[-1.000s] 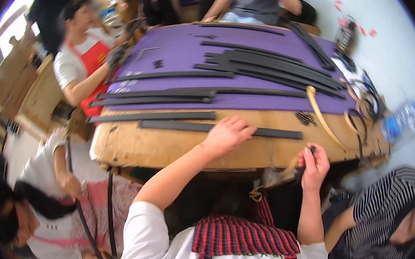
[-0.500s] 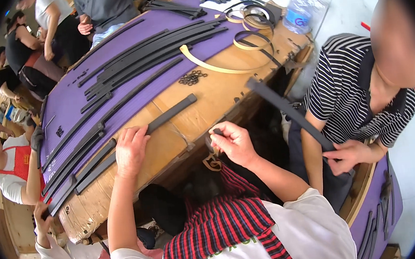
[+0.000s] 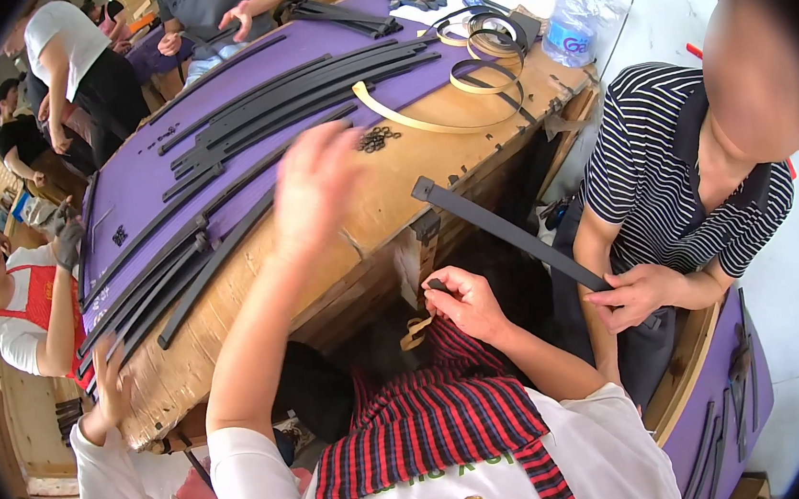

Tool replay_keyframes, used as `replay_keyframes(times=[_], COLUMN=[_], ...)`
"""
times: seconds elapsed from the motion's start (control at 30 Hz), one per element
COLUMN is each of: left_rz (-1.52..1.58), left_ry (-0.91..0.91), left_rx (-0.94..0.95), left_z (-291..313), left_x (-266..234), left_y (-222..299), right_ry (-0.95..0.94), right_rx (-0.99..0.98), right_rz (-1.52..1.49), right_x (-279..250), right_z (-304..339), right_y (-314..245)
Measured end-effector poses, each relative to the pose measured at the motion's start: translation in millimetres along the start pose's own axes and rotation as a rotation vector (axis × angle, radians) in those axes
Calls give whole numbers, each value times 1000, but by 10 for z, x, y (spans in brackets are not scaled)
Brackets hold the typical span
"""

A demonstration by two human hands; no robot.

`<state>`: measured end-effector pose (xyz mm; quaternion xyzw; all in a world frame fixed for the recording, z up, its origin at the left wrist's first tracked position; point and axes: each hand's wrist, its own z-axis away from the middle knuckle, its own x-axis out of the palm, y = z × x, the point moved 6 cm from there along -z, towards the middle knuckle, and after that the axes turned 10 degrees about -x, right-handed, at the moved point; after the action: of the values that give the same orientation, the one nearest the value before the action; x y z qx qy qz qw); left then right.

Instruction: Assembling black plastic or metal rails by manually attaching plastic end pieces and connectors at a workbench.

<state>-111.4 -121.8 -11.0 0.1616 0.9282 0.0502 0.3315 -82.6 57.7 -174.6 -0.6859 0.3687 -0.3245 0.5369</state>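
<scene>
My left hand [image 3: 316, 185], smeared by motion, is over the middle of the table with its fingers toward a pile of small black rings [image 3: 377, 139]; whether it holds anything is hidden. A long black strap [image 3: 219, 276] lies at the table's near side, to the left of that forearm. In front of my striped apron my right hand [image 3: 471, 308] pinches a small black piece [image 3: 438, 285], too small to make out fully. Just below these fingers hangs a tan loop of strip [image 3: 415, 333].
Many black straps [image 3: 308, 95] cover the purple mat [image 3: 139, 193]. Coiled tan-and-black strip [image 3: 489, 77] and a plastic bottle [image 3: 573, 26] sit at the back right. A seated person holds a black strap [image 3: 514, 238] close to my right hand. Another person's hand [image 3: 109, 378] is at the left corner.
My left hand has left the strap under it and moved up and right toward the rings. That strap now lies further left. My right hand is slightly lower; the neighbour's strap has shifted left.
</scene>
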Motion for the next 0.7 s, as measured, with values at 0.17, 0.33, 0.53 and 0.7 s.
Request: replay_keyframes(times=[0.17, 0.33, 0.53, 0.7], left_rz=[155, 79, -71, -262], left_ry=[-254, -625, -576, -561], left_rx=[625, 356, 137, -135], left_z=[246, 498, 894, 1199], left_x=[251, 643, 33, -624], left_y=[1678, 1576, 1130, 573], right_ry=[70, -185, -174, 29], right_rx=[-636, 144, -143, 135], right_rz=[473, 197, 298, -297], right_x=[118, 40, 9, -115], right_z=[105, 278, 70, -56], right_y=[-291, 67, 78, 152])
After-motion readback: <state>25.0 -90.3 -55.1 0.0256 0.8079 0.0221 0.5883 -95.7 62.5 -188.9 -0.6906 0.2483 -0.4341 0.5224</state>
